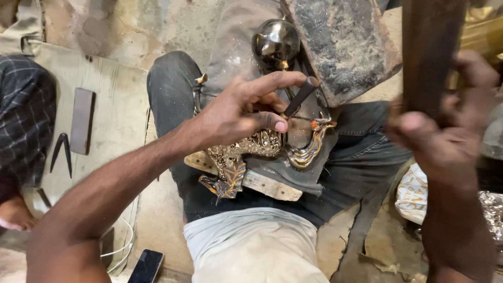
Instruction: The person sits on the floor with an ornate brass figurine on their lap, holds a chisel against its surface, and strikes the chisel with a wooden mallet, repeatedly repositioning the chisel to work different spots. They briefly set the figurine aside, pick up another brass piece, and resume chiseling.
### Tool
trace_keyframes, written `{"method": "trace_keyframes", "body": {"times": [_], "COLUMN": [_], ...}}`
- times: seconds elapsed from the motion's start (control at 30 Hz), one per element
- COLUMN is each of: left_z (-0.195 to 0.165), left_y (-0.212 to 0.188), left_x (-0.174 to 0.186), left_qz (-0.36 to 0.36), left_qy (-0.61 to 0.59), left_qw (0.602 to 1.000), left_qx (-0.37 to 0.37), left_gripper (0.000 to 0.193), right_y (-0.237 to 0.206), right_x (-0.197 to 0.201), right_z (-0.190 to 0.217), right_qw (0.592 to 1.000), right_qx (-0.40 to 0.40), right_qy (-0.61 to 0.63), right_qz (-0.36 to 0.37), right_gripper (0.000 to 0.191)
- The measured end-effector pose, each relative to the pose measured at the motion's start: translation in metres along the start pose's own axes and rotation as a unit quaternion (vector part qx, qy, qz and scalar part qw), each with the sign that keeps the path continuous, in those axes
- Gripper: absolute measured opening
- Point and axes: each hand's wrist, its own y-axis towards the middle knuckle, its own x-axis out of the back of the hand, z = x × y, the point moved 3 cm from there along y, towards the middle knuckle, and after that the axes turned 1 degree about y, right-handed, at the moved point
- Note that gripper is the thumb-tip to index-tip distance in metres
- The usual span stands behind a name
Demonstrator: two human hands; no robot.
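Observation:
My left hand [246,107] pinches a small dark metal punch [299,97], its tip set on an ornate brass piece [262,152] with scrolls and a feathered end. The brass piece lies on grey cloth over a wooden block [270,186] across my lap. My right hand [445,131], blurred, grips a thick dark wooden mallet [432,47] raised at the right, above and apart from the punch.
A shiny round metal pot [276,43] sits beyond the work beside a large dark slab [343,44]. Dividers [62,152] and a flat bar [82,120] lie on the left board. A phone [146,265] lies on the floor. Another person's checked sleeve [23,115] is at far left.

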Motion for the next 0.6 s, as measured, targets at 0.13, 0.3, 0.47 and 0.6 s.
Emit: {"method": "trace_keyframes", "body": {"times": [0.13,0.3,0.47,0.6], "left_z": [-0.001,-0.001,-0.003,-0.002], "left_y": [0.002,0.004,0.004,0.005], "left_x": [0.001,-0.001,-0.002,-0.001], "left_qz": [-0.012,-0.004,-0.001,0.004], "left_qy": [0.008,-0.012,-0.012,-0.012], "left_qw": [1.000,1.000,1.000,1.000], "left_qx": [-0.013,-0.016,0.005,0.023], "left_gripper": [0.072,0.069,0.067,0.069], "right_y": [-0.009,-0.012,-0.009,-0.008], "right_x": [0.002,0.009,0.001,-0.006], "right_z": [-0.017,-0.028,-0.013,-0.010], "right_qw": [0.994,0.998,0.994,0.993], "right_qx": [0.035,-0.034,-0.035,-0.060], "right_qy": [-0.069,0.034,0.107,-0.011], "right_qz": [0.078,0.029,0.000,0.105], "right_gripper": [0.061,0.061,0.059,0.058]}}
